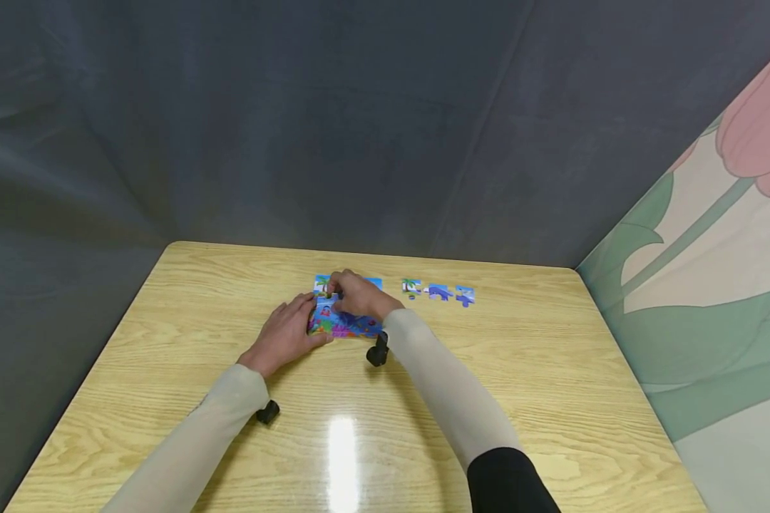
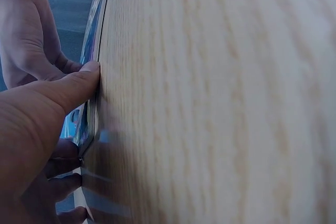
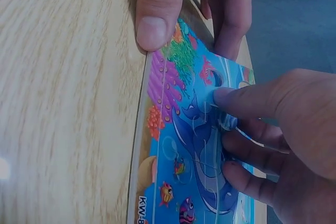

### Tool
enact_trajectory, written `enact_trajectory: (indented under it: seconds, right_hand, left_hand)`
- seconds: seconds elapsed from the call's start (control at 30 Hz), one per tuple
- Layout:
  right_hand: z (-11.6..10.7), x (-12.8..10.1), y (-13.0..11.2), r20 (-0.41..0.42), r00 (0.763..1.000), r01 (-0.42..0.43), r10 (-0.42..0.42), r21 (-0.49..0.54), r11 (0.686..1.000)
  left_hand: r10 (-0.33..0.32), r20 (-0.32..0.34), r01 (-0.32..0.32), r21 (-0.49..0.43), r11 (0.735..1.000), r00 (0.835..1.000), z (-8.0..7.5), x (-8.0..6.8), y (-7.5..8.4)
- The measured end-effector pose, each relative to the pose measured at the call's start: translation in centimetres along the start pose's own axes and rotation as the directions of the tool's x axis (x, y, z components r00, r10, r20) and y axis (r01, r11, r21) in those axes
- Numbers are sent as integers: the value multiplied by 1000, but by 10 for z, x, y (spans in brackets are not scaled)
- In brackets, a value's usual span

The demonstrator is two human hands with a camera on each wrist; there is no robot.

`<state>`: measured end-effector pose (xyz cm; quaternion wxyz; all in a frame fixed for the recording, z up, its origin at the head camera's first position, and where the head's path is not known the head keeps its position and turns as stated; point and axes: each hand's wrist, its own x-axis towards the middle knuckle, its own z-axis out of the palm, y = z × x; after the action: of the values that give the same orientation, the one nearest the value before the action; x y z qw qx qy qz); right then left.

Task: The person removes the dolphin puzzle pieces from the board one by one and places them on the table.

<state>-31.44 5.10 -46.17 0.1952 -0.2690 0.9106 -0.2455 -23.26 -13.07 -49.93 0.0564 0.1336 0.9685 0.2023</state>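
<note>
Puzzle [image 1: 359, 329] on desk [image 1: 552, 356]; left hand [image 1: 284, 335], thumb and fingers apart, touches its edges. Right hand [image 1: 362, 294] over it, grip cannot tell. Only head view shows three loose pieces [image 1: 439, 292].

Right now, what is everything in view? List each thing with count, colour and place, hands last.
Puzzle board: 1, mostly blue with many colours, on the table between the hands
Loose puzzle pieces: 3, blue, white and green, in a row right of the board
Table: 1, light wood, under everything
Backdrop: 1, dark grey, behind and left
Wall: 1, pink, green and cream, right
Small devices: 2, black, one at each wrist
Sleeves: 2, pale; the right has a black section
Left hand: 1, bare, at the board's left edge
Right hand: 1, bare, over the board
</note>
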Motion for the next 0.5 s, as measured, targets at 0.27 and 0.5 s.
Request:
enact_trajectory:
  seconds: [0.27, 0.5]
  right_hand:
    - [-5, -6, 1, -20, 999, 32, -30, 84, 996]
    - [-10, -10, -2, -42, 998, 56, -52, 113, 992]
  left_hand:
    - [1, -1, -1, -6, 1000, 1000, 0, -1, 1]
    - [7, -2, -7, 0, 1000, 1000, -1, -2, 1]
